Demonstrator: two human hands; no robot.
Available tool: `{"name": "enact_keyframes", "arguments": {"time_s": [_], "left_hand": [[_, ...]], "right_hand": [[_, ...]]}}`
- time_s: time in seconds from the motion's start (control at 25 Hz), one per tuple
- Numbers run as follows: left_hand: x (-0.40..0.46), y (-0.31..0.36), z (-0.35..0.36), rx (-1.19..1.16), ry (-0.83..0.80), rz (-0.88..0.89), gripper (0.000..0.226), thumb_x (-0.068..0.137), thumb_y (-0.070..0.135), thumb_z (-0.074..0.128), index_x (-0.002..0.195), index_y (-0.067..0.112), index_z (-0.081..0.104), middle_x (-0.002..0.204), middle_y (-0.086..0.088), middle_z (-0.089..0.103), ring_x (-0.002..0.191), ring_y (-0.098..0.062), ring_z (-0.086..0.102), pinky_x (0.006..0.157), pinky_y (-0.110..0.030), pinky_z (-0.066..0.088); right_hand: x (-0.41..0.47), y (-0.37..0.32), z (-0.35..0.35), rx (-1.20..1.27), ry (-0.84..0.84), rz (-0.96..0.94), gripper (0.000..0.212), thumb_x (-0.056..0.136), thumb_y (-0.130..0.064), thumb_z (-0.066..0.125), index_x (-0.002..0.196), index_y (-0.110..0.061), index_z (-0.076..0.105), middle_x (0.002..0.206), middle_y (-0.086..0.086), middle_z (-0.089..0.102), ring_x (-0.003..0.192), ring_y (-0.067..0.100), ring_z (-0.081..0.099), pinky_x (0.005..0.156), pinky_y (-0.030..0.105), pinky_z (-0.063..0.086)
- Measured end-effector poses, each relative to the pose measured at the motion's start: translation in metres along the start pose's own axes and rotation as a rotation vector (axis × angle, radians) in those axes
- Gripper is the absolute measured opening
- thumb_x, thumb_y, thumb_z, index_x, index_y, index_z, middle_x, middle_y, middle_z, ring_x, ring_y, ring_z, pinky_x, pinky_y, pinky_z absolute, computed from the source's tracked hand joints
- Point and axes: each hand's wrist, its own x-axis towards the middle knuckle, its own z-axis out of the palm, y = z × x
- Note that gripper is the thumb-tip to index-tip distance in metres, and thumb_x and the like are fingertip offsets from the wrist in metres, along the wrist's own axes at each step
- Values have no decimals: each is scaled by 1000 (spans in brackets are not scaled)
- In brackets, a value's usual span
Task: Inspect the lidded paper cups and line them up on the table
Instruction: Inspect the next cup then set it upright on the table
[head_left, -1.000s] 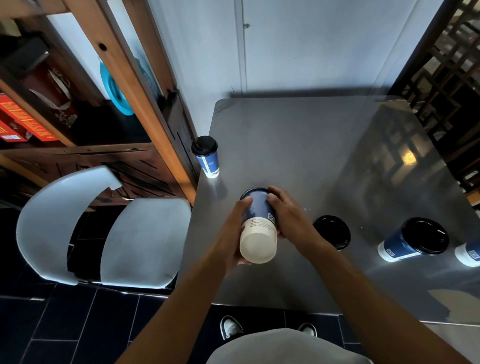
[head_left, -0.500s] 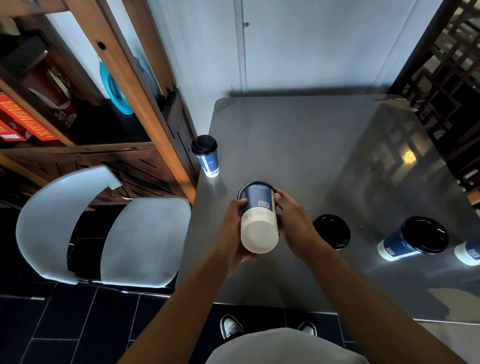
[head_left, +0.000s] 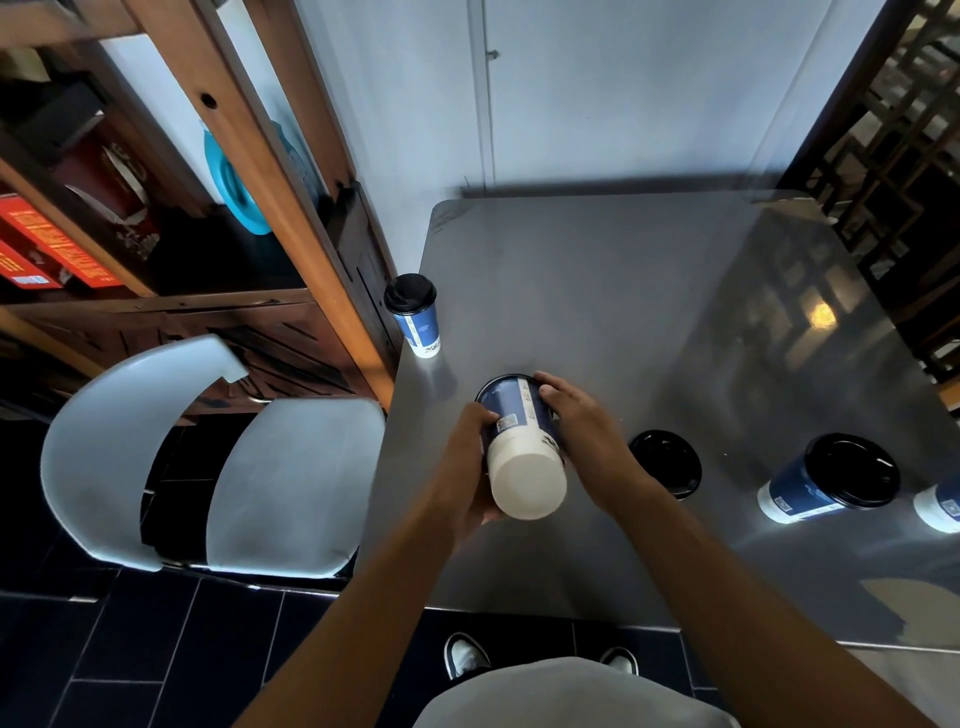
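Head camera looks down on both hands wrapped round one paper cup (head_left: 522, 447), held tipped over so its white base faces up toward the person and its lidded end points down at the grey table (head_left: 597, 291). The left hand (head_left: 467, 462) grips the cup's left side, thumb over the blue wall; the right hand (head_left: 582, 431) clasps the right side near the rim. The cup seems to hang just above the tabletop near the front left part of the table; whether the lid touches the surface cannot be told.

To inspect well, I would turn the cup slowly between the palms so the printed label and the seam come round, keep pressure light so the paper wall does not buckle, and check the lid seats evenly before righting it.

Relative to the held cup: another lidded cup (head_left: 414, 314) stands upright up and to the left, at the table's left edge. Just right of the right wrist sits a black lid top (head_left: 667, 462), likely a cup seen from above. Farther right a third cup (head_left: 826, 480) stands, and a fourth (head_left: 940, 506) is cut off at the frame edge. A white chair (head_left: 208, 467) stands left of the table. The near black-lidded one crowds the right forearm, so the set-down should mind it.
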Motion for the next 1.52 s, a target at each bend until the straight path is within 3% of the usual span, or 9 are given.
{"name": "enact_keyframes", "arguments": {"time_s": [0.08, 0.24, 0.48, 0.6, 0.84, 1.04, 1.24, 1.4, 1.52], "left_hand": [[-1, -1, 0, -83, -16, -17, 46, 93, 40, 39, 109, 2, 60, 78, -17, 66, 50, -24, 65, 37, -19, 46], [-1, -3, 2, -202, 10, -30, 49, 90, 41, 41, 120, 6, 58, 107, -24, 52, 62, -27, 60, 38, -19, 43], [5, -12, -5, 82, 55, 48, 71, 89, 71, 40, 103, 7, 68, 79, -20, 63, 57, -23, 51, 41, -16, 32], [3, -10, -1, 83, 38, 132, 71, 89, 69, 50, 115, 4, 65, 89, -25, 61, 66, -27, 46, 44, -19, 31], [2, -8, 0, -55, -38, 120, 60, 101, 50, 38, 66, 25, 80, 68, -10, 64, 60, -25, 42, 42, -20, 31], [0, -5, 2, -44, -12, 83, 52, 99, 53, 42, 77, 22, 78, 77, -15, 63, 62, -25, 47, 45, -21, 32], [14, -8, -9, 50, 122, 122, 71, 86, 54, 68, 143, 16, 46, 112, -19, 72, 77, -24, 74, 60, -35, 59], [21, -16, -32, 177, 171, 218, 55, 90, 35, 70, 136, 12, 50, 118, -16, 73, 90, -22, 76, 70, -32, 61], [26, -19, -42, 243, 141, 318, 43, 96, 6, 66, 135, 16, 54, 122, -13, 72, 90, -5, 76, 70, -18, 58]], "right_hand": [[-2, 3, 3, 24, -6, -1, 24, 103, -32, 46, 115, -27, 66, 100, 4, 69, 81, 24, 59, 64, 32, 47], [0, 8, 6, 66, 36, 19, 20, 102, -33, 48, 103, -27, 67, 101, 7, 70, 85, 25, 63, 75, 42, 45], [-1, 5, -1, -119, 24, 2, 43, 86, -48, 47, 113, -22, 68, 91, 2, 67, 68, 20, 56, 50, 24, 41], [-2, 2, -3, -65, -10, -49, 31, 88, -47, 47, 92, -23, 66, 83, 5, 63, 72, 21, 55, 61, 35, 41], [-5, 1, 2, 4, 13, -1, 27, 89, -44, 49, 81, -21, 61, 75, 11, 56, 70, 28, 51, 56, 31, 39], [-5, 1, 2, 23, 24, 25, 25, 90, -43, 50, 83, -21, 62, 84, 15, 59, 75, 30, 54, 64, 36, 45], [-10, -2, -4, -1, -68, 61, 30, 99, -37, 54, 115, -15, 67, 104, 10, 74, 82, 25, 72, 67, 38, 61], [-7, 5, -16, -256, -241, 58, 25, 93, -25, 70, 117, -26, 63, 110, 3, 77, 102, 23, 74, 98, 44, 57], [6, 12, -13, -435, -248, 44, 59, 81, -21, 83, 133, -27, 54, 118, -4, 72, 107, 17, 71, 102, 45, 55]]}}
